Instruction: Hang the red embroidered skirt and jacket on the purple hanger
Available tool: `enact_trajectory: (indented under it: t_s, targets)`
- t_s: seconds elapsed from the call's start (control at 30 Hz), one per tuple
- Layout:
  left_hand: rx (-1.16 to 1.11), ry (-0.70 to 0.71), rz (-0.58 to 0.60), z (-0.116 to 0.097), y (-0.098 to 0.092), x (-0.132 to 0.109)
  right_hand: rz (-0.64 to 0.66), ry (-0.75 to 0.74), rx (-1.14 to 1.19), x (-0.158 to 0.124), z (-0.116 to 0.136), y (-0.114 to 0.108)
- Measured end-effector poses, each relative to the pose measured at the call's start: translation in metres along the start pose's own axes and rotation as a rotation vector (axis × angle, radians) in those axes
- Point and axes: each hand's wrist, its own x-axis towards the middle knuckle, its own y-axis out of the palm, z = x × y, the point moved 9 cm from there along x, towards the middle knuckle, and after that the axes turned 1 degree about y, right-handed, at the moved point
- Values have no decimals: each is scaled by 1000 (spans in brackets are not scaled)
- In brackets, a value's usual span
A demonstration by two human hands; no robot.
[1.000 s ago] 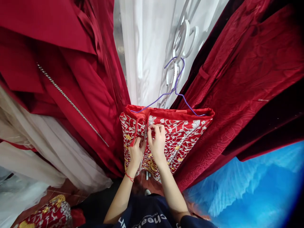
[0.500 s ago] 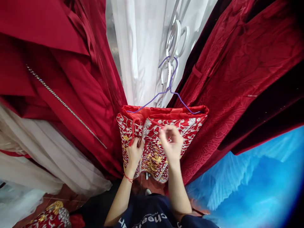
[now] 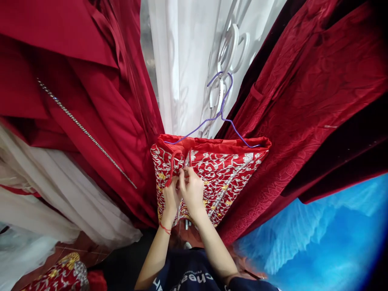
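A red skirt-like garment (image 3: 227, 178) with silver and gold embroidery hangs from a purple wire hanger (image 3: 226, 97). Two red cords come down from its waistband near the front opening. The left cord (image 3: 171, 163) runs down to my left hand (image 3: 171, 198), whose fingers are closed on it low at the opening. The other cord (image 3: 190, 157) leads into my right hand (image 3: 193, 189), pinched close beside the left one. My fingertips meet over the opening, and they hide where the cords come together.
The hanger hooks on a white scrolled metal stand (image 3: 228, 52). Dark red gowns hang on both sides, the left one (image 3: 91, 101) with a beaded strip. A blue tulle dress (image 3: 318, 238) spreads at lower right. Another embroidered red piece (image 3: 59, 275) lies at lower left.
My right hand has moved left and slightly down, bringing its cord over to my left hand at the opening. My left hand stays at nearly the same spot.
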Motion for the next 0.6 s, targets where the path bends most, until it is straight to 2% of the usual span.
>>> enact_trajectory:
  t_s: [0.07, 0.17, 0.23, 0.37, 0.43, 0.6]
  targets:
    - [-8, -1, -1, -1, -2, -1, -101, 48, -67, 8, -6, 0]
    - [-4, 6, -16, -4, -5, -2, -172, 10, -122, 21, -4, -1]
    - [15, 0, -18, -4, -6, -2, -172, -5, -133, 25, -1, -2]
    - [34, -13, 16, 2, 0, -2, -105, 59, -164, 24, 0, -1]
    - [22, -20, 21, 4, 1, -3, -75, 79, -78, 23, 0, -1]
    - [-8, -8, -17, 1, -2, 0, -3, 134, 418, 26, -3, 0]
